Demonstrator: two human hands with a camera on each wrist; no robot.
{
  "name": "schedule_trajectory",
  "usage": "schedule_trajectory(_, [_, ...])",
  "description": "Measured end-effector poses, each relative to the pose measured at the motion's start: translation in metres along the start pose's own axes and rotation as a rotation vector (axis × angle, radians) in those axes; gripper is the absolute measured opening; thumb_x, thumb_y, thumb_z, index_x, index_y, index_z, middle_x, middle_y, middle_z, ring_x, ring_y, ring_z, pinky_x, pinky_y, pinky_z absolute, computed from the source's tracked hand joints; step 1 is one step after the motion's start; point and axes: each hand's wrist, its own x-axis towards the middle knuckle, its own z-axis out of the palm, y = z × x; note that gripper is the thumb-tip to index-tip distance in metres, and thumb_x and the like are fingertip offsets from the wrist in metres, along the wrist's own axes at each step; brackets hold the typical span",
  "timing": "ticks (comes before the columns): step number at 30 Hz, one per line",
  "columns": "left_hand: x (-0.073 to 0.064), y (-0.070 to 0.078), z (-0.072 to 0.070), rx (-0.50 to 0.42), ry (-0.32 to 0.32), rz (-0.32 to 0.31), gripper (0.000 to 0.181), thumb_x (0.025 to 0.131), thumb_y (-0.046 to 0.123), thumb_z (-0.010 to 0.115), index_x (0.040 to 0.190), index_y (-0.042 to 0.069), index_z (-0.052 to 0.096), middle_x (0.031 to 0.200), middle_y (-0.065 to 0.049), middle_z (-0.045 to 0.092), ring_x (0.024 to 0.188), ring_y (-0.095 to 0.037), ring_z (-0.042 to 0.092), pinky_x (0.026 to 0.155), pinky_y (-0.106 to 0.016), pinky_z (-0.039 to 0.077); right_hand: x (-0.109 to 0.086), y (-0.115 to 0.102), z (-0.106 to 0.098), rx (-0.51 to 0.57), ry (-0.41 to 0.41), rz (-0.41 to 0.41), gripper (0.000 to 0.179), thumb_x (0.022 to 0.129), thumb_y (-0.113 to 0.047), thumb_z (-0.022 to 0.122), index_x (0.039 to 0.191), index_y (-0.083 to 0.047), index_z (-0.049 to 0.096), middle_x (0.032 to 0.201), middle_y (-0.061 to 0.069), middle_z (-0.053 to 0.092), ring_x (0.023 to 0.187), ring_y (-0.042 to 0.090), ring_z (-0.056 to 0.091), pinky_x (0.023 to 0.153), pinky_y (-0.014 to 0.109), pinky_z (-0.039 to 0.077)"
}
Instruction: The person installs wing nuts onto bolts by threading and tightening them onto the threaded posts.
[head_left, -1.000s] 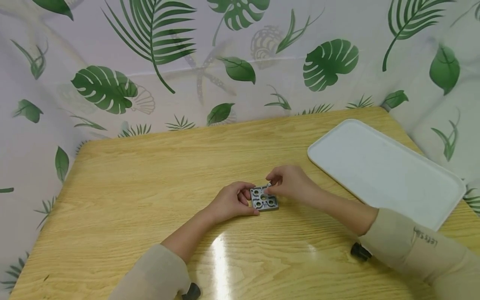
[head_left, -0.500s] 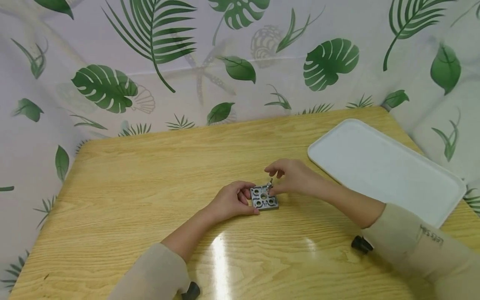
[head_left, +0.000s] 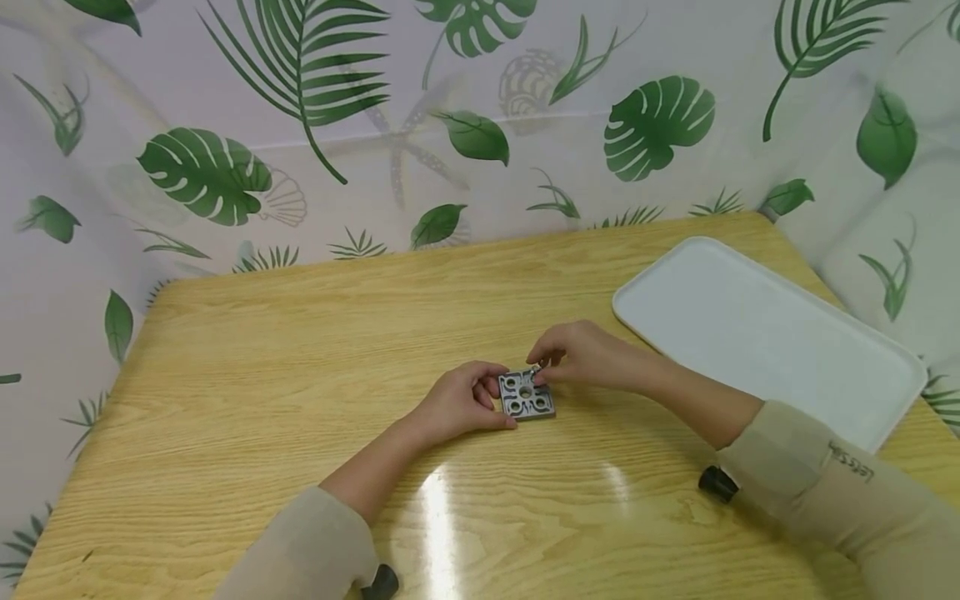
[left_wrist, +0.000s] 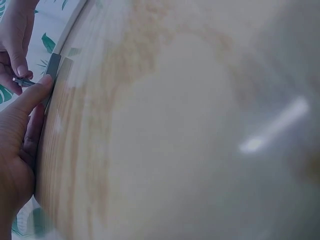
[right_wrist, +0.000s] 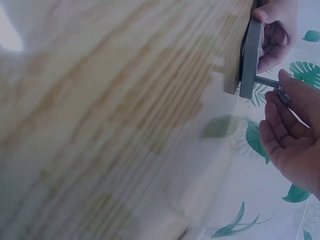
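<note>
Fingers of the right hand (head_left: 585,358), parted half a second ago, now pinch the screw (right_wrist: 267,81) – its shaft upright at the far-right corner of the metal plate (head_left: 527,402) – while the left hand (head_left: 459,406) grips the left side.

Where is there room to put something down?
The table is bare left of the left hand, and between the plate and the cloth behind. The tray looks bare too. It's crowded at the plate: left hand grips it, right hand holds a screw there.
</note>
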Motion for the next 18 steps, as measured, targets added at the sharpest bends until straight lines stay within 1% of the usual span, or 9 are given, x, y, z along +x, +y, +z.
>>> schedule_trajectory(5, [0.0, 0.001, -0.001, 0.004, -0.002, 0.008, 0.067, 0.069, 0.024, 0.085, 0.127, 0.006, 0.056, 0.094, -0.001, 0.058, 0.076, -0.012, 0.056, 0.068, -0.024, 0.048, 0.001, 0.0, 0.001, -0.04, 0.013, -0.035, 0.016, 0.084, -0.014, 0.072, 0.097, -0.006, 0.072, 0.091, 0.0, 0.069, 0.078, 0.008, 0.059, 0.071, 0.028, 0.05])
schedule_trajectory(8, [0.0, 0.001, -0.001, 0.011, -0.002, 0.012, 0.068, 0.069, 0.025, 0.085, 0.127, 0.006, 0.056, 0.094, 0.0, 0.058, 0.075, -0.012, 0.057, 0.068, -0.024, 0.048, 0.002, 0.002, 0.004, -0.056, 0.035, -0.034, 0.014, 0.083, -0.014, 0.072, 0.094, -0.006, 0.073, 0.086, 0.0, 0.068, 0.074, 0.007, 0.057, 0.067, 0.026, 0.049])
schedule_trajectory(11, [0.001, 0.001, -0.001, 0.017, 0.001, 0.013, 0.067, 0.069, 0.025, 0.085, 0.127, 0.006, 0.056, 0.093, 0.0, 0.058, 0.075, -0.011, 0.057, 0.068, -0.024, 0.048, 0.002, 0.002, 0.007, -0.059, 0.059, -0.013, 0.012, 0.083, -0.014, 0.073, 0.092, -0.006, 0.073, 0.085, -0.001, 0.068, 0.072, 0.007, 0.056, 0.066, 0.024, 0.048])
schedule_trajectory(18, [0.001, 0.0, 0.0, 0.017, 0.009, 0.013, 0.067, 0.069, 0.024, 0.086, 0.126, 0.006, 0.057, 0.093, 0.0, 0.058, 0.075, -0.011, 0.057, 0.068, -0.023, 0.048, -0.001, -0.001, 0.012, -0.058, 0.095, -0.02, 0.012, 0.082, -0.011, 0.073, 0.092, -0.004, 0.072, 0.082, 0.001, 0.069, 0.071, 0.007, 0.058, 0.064, 0.025, 0.049])
